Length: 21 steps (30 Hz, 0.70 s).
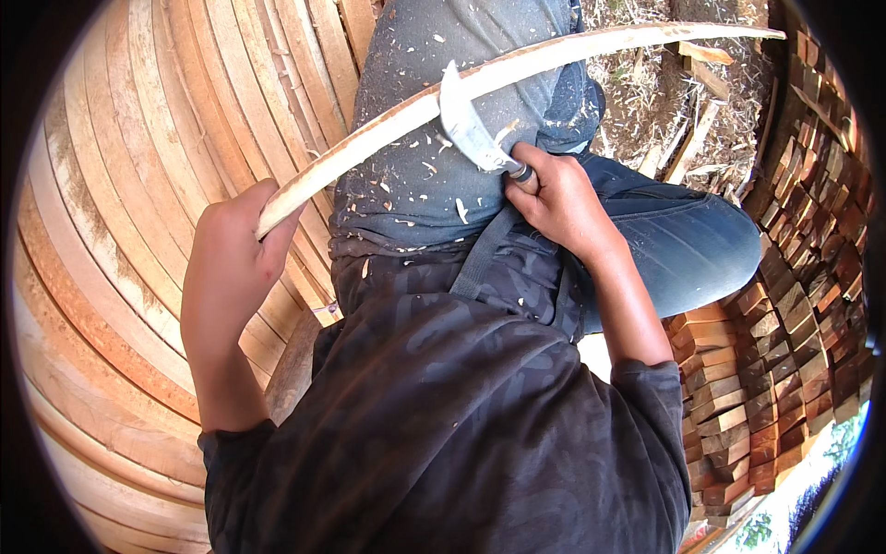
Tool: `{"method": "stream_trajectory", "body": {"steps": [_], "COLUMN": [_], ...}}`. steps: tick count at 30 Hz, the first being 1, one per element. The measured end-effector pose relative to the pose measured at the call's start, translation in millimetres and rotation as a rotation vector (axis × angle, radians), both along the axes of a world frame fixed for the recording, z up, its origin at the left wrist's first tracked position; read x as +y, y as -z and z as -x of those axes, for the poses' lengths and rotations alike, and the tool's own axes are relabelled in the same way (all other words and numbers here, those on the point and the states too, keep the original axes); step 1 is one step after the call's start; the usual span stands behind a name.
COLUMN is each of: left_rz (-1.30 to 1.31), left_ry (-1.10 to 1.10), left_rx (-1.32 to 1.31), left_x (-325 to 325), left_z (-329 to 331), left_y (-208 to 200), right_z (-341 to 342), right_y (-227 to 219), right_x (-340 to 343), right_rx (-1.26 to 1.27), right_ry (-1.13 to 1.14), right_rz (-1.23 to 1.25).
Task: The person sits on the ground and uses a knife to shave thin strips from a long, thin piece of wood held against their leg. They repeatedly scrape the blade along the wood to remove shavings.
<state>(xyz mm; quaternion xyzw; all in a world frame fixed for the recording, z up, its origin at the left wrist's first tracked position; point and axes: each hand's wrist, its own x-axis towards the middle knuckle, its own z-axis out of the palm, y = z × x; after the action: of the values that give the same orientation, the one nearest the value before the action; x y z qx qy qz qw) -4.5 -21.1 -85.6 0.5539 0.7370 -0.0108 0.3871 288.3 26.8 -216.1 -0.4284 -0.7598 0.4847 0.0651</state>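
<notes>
My left hand [231, 240] is closed around the near end of a long, pale wooden strip [369, 138]. The strip slants across my jeans [397, 83] and tapers toward the far right. In my right hand [563, 198] is the short wooden handle of a knife with a broad curved blade [469, 125]. The blade's tip overlaps the strip around its middle; whether it cuts into the wood I cannot tell. Small wood shavings [461, 210] lie scattered over the jeans.
Long wooden boards [120, 185] lie side by side on the left. A stack of cut wood pieces [766, 369] rises on the right. Beyond my legs, shavings and offcuts [692, 138] litter the ground. A dark strap [484, 254] crosses my waist.
</notes>
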Motion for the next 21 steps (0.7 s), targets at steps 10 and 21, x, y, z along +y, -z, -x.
{"method": "stream_trajectory", "body": {"steps": [10, 21], "left_rz": [0.009, 0.045], "left_ry": [0.021, 0.039], "left_rx": [0.032, 0.038], "left_x": [-1, 3], "left_z": [0, -2], "left_y": [0, -6], "right_z": [-3, -7], "right_y": [-4, -3], "right_x": [6, 21], "right_rx": [0.137, 0.204], "right_ry": [0.346, 0.753], "right_rz": [0.3, 0.522]}}
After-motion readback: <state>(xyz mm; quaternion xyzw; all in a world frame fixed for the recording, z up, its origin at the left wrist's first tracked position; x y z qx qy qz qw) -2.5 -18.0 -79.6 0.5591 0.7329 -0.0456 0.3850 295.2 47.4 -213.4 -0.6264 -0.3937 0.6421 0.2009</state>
